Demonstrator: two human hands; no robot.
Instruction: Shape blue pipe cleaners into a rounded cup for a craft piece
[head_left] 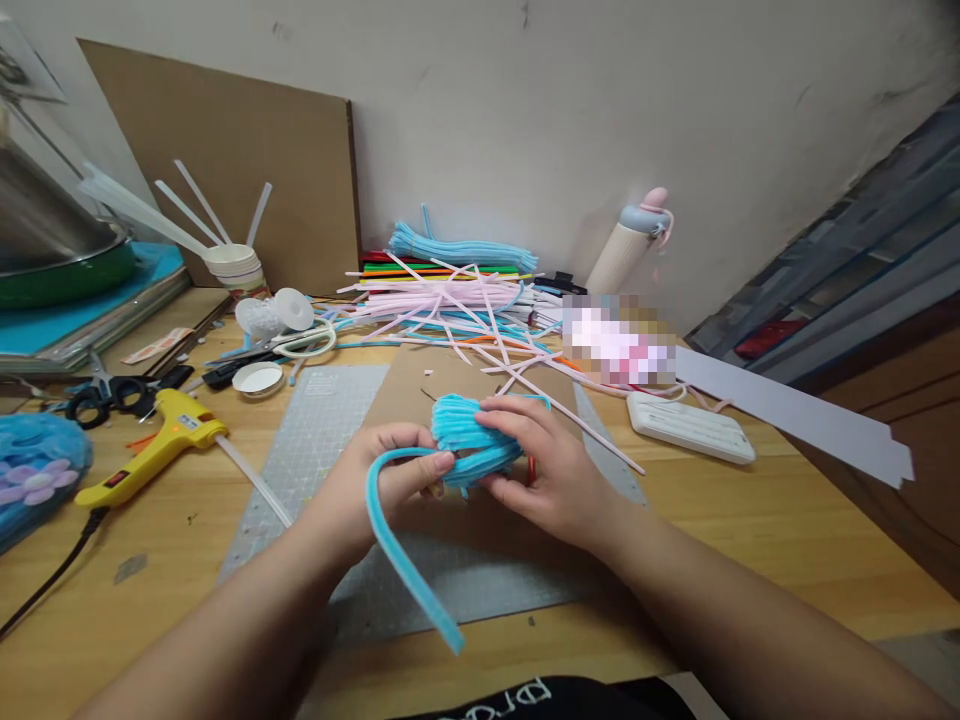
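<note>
Blue, fuzzy stems form a compact bundle [457, 422] held between both hands, above the grey cutting mat [300, 440]. The left hand [403, 482] pinches its near-left side with the thumb; the right hand [551, 470] curls around its right end. The bundle's long axis runs roughly left to right. One loose blue strip [409, 575] leaves by the left thumb, nearer that hand, bows left, then hangs toward the person, its end free. Pink stems [427, 300] crowd the far side; the yellow glue gun [161, 445] lies well left.
</note>
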